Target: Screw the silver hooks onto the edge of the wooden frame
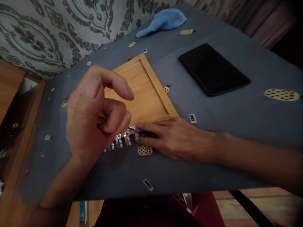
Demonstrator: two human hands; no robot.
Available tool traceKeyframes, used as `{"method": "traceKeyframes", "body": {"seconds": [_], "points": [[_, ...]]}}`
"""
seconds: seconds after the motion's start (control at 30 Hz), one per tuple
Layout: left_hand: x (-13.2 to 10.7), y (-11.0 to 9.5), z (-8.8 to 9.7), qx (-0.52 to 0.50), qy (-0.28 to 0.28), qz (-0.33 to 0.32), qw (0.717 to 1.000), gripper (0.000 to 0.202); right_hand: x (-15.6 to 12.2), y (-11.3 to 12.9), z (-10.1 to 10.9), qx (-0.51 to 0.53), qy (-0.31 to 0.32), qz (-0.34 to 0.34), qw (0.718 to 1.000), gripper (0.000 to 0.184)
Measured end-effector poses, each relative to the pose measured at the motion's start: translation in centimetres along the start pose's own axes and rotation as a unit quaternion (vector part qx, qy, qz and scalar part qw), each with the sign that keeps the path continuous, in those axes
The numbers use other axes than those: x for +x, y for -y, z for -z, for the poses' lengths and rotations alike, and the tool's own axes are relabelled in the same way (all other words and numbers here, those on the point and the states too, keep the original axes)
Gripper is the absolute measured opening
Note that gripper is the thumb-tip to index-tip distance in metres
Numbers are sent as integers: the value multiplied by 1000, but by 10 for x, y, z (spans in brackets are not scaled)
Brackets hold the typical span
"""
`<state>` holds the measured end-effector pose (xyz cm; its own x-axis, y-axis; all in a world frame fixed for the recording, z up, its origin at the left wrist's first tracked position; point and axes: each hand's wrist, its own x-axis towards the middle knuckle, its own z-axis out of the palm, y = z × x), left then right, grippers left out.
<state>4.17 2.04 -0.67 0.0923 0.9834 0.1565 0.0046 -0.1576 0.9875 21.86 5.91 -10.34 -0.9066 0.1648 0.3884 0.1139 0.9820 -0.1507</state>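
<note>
A wooden panel with a raised frame (138,86) lies on the table, partly hidden behind my left hand. Along its near edge runs a row of curved silver metal hooks (127,137), several of them, with screws in their flat tabs. My left hand (99,110) is raised over the panel's left side, its lower fingers curled around a thin dark shaft (131,128) whose kind I cannot make out; the index finger is bent and free. The shaft points to the rightmost metal hook (136,134). My right hand (175,137) pinches that hook between finger and thumb at the panel's edge.
A black tablet (214,69) lies on the right of the grey pineapple-print tablecloth (170,170). A blue cloth (165,22) is crumpled at the back by the patterned wall. Wooden furniture with an open compartment (19,126) stands at the left.
</note>
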Motion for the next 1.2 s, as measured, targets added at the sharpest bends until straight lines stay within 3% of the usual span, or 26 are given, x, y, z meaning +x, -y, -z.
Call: {"method": "traceKeyframes", "body": {"seconds": [0.1, 0.2, 0.6, 0.83, 1.03, 1.2], "points": [[2, -2, -4, -41, 4, -32, 999, 36, 1, 0, 1, 6, 5, 0, 1000, 25], [3, -2, -6, -46, 6, -21, 999, 40, 1, 0, 1, 10, 0, 1, 1000, 24], [0, 4, -6, -72, 44, -24, 996, 30, 2, 0, 2, 9, 16, 2, 1000, 22], [-8, 8, -13, -36, -15, -69, 997, 29, 4, 0, 4, 17, 43, -2, 999, 25], [-11, 8, -17, -53, -94, -61, 992, 31, 3, 1, 5, 21, 37, -9, 999, 24], [-12, 8, -18, -27, -104, -45, 993, 36, 3, 0, 4, 19, 39, -7, 999, 24]]}}
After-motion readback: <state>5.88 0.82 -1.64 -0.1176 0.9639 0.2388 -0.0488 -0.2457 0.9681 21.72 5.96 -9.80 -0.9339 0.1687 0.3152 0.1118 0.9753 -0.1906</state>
